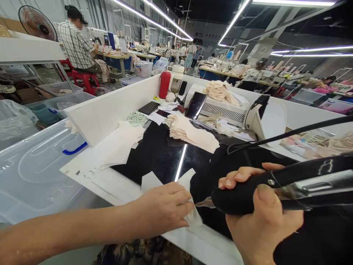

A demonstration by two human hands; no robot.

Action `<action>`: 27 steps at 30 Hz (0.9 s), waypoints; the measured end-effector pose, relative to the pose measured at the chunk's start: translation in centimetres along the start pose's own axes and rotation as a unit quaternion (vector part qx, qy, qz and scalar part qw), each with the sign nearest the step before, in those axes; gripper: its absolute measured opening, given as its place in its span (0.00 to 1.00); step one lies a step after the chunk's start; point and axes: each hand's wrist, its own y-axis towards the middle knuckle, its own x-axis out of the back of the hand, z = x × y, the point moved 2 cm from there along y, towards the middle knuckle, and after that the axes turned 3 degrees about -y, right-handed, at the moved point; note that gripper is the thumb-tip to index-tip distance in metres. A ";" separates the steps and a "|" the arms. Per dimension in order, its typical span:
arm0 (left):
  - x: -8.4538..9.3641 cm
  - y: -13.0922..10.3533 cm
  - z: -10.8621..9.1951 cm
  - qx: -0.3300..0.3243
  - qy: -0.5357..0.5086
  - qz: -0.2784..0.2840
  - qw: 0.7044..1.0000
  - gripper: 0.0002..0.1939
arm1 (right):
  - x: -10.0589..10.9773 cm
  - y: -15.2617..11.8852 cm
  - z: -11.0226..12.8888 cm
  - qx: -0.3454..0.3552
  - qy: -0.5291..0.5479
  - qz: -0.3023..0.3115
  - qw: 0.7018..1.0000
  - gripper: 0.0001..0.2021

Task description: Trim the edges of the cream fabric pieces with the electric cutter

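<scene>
My left hand (171,206) pinches a small cream fabric piece (194,217) above the near edge of the black tabletop (154,147). My right hand (264,217) is wrapped round a black handheld tool (239,195) with a metal part along its body. The tool's pointed metal tip (205,203) is close to the fabric, just right of my left fingers; whether they touch I cannot tell. Beyond my hands lies a stack of cream fabric pieces (193,132). More pale fabric (124,141) lies to the left.
A white partition (110,106) borders the table. At the back stand a red bottle (164,84), a phone (196,105) and a white lamp-like device (267,117). A black cable (298,130) crosses the right side. A lidded plastic bin (41,173) is at left; a person (78,44) sits beyond.
</scene>
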 end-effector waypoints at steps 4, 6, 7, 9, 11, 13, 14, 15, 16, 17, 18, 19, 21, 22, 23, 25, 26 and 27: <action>-0.2 -0.2 0.5 0.000 -0.007 0.005 1.000 0.17 | 0.1 -0.1 0.0 0.006 0.004 0.006 1.000 0.18; -0.2 -0.4 0.7 0.004 -0.017 0.006 1.000 0.17 | 0.1 -0.1 0.0 0.012 0.003 0.006 1.000 0.18; -0.3 -0.4 0.7 0.007 -0.022 0.006 1.000 0.17 | 0.1 -0.1 0.0 0.011 0.003 0.004 1.000 0.18; -0.3 -0.5 0.8 0.012 -0.026 0.008 1.000 0.18 | 0.1 -0.1 0.0 0.009 0.003 0.000 1.000 0.18; -0.5 -0.6 0.8 0.017 -0.028 0.007 0.999 0.17 | 0.0 -0.1 0.0 0.007 0.005 -0.001 1.000 0.19; -0.7 -0.7 0.8 0.021 -0.028 0.006 0.999 0.16 | 0.0 0.0 0.0 0.004 0.006 0.000 1.000 0.19; -0.7 -0.7 0.8 0.021 -0.027 0.005 0.999 0.15 | -0.1 0.0 0.0 0.003 0.006 0.000 1.000 0.19; -0.8 -0.8 0.8 0.020 -0.028 0.002 0.999 0.14 | -0.1 0.0 -0.1 0.001 0.006 0.000 1.000 0.19; -0.8 -0.9 0.8 0.018 -0.029 -0.003 0.999 0.14 | -0.2 0.0 -0.1 0.000 0.007 -0.002 1.000 0.19; -0.9 -0.9 0.7 0.016 -0.029 -0.007 0.999 0.14 | -0.3 0.0 -0.1 0.001 0.008 -0.006 1.000 0.19; -0.8 -1.0 0.7 0.015 -0.030 -0.011 0.999 0.14 | -0.3 0.0 -0.1 0.004 0.010 -0.010 1.000 0.19; -0.8 -1.1 0.7 0.014 -0.031 -0.014 0.999 0.14 | -0.4 0.0 -0.1 0.007 0.011 -0.013 1.000 0.19; -0.7 -1.2 0.6 0.017 -0.031 -0.013 0.999 0.14 | -0.4 0.1 -0.1 0.011 0.012 -0.017 1.000 0.19; -0.6 -1.3 0.6 0.018 -0.033 -0.012 0.999 0.14 | -0.4 0.1 -0.1 0.012 0.013 -0.016 1.000 0.19; -0.5 -1.3 0.6 0.019 -0.035 -0.010 0.999 0.15 | -0.5 0.1 -0.1 0.012 0.013 -0.015 1.000 0.19; -0.4 -1.4 0.6 0.021 -0.040 -0.007 0.999 0.15 | -0.5 0.0 -0.2 0.011 0.015 -0.012 1.000 0.20; -0.5 -1.4 0.6 0.023 -0.042 -0.005 0.999 0.15 | -0.5 0.0 -0.3 0.011 0.016 -0.009 1.000 0.19; -0.5 -1.4 0.6 0.025 -0.044 -0.003 0.999 0.15 | -0.6 -0.1 -0.3 0.011 0.016 -0.006 1.000 0.19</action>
